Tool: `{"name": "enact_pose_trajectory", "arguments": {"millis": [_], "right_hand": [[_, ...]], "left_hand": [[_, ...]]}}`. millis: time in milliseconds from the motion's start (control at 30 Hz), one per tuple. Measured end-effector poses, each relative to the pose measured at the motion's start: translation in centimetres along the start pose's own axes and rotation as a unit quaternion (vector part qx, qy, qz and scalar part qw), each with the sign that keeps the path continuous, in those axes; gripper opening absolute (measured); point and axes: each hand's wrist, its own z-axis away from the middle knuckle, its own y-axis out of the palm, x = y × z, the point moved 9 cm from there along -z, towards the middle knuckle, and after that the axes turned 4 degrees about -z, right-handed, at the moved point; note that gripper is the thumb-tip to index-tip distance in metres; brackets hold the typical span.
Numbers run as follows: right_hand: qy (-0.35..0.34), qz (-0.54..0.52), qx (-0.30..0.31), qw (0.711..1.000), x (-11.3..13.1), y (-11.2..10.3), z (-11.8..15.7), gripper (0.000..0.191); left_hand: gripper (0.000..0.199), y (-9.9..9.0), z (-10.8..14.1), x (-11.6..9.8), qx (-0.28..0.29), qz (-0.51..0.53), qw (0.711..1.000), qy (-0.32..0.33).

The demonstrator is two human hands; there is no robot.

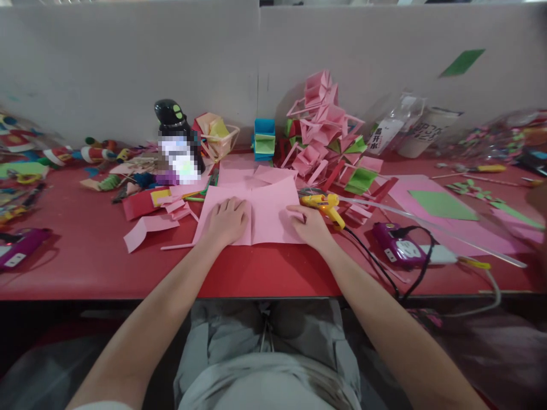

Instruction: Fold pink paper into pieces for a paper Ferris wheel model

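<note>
Two hands on creased pink paper (273, 213), red table (256, 273), head view. My left hand (228, 221) lies flat, fingers slightly apart; my right hand (310, 226) touches the right edge, index extended, beside the yellow glue gun (327, 206).

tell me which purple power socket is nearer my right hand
The right-hand purple socket, near the yellow glue gun; the other socket sits at the far left.

Bright screen (182, 156) pixelated, unreadable; purple pwr block (23, 249) on far L cut off by pic edge.
</note>
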Motion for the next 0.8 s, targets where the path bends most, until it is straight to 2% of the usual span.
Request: {"name": "enact_pose_trajectory", "arguments": {"millis": [267,800], "right_hand": [[0.017,-0.007,-0.004,1.000,-0.1,0.0,0.0,0.029],[-0.005,0.058,-0.014,0.998,0.7,-0.1,0.0,0.024]], "left_hand": [[0.056,1.8,-0.7,0.3,0.040,0.042,0.998,0.006],[0.059,2.8,-1.0,0.7,0.051,0.052,0.997,0.005]]}}
